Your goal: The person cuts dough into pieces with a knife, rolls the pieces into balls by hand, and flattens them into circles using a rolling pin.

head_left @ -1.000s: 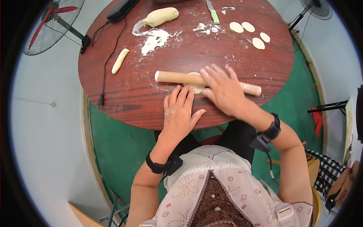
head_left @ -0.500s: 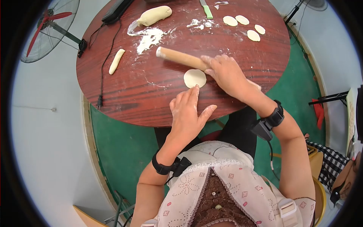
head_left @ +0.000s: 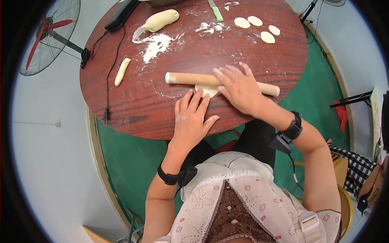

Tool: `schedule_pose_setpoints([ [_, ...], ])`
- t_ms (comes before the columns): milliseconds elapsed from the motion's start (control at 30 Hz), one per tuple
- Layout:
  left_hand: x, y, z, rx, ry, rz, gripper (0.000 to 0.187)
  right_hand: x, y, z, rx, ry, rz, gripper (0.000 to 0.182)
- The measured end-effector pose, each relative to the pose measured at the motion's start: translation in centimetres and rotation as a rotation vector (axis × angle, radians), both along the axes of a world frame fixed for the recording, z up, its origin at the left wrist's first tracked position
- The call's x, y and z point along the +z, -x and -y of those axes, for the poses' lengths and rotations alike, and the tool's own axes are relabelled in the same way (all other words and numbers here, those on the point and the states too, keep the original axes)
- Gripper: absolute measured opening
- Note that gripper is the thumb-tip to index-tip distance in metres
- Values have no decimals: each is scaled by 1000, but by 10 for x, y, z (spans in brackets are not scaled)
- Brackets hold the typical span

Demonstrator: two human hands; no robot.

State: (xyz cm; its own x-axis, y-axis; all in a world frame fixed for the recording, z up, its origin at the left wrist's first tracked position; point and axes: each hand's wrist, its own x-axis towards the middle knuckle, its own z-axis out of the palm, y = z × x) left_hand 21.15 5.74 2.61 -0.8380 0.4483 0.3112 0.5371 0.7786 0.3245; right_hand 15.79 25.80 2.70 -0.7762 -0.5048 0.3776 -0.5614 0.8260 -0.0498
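A round dough wrapper [head_left: 209, 92] lies flat on the table near its front edge, partly covered by the rolling pin [head_left: 184, 78]. My left hand [head_left: 191, 117] is open, its fingertips resting on the wrapper's near edge and its thumb spread out. Across the wooden pin lies my right hand [head_left: 241, 89], palm down with fingers stretched out and spread. The pin runs left to right, its right end sticking out past the hand. Its far edge of contact with the dough is hidden.
The round table [head_left: 137, 109] bears a thick dough roll [head_left: 161, 20], a thin dough strip [head_left: 122, 72], flour [head_left: 157, 46], a green-handled knife [head_left: 218, 14] and several finished wrappers [head_left: 267, 37]. A black cord [head_left: 109, 89] runs along the left. A fan [head_left: 48, 32] stands beyond.
The rolling pin has come nearer and turned more level, now over the wrapper's far part. My right hand's fingers have stretched out from around it. My left hand has shifted slightly left.
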Motion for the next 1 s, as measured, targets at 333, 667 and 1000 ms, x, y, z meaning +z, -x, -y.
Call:
schedule_pose_setpoints([
  [333, -1, 4, -2, 7, -27, -13, 52, -6, 24, -14, 59, 20, 6, 45],
  [667, 13, -19, -26, 208, -225, 15, 52, 14, -2, -14, 105, 164, -15, 44],
  [1000, 2, -4, 0, 211, -263, -159, 28, -3, 11, -6, -71, 46, -129, 45],
])
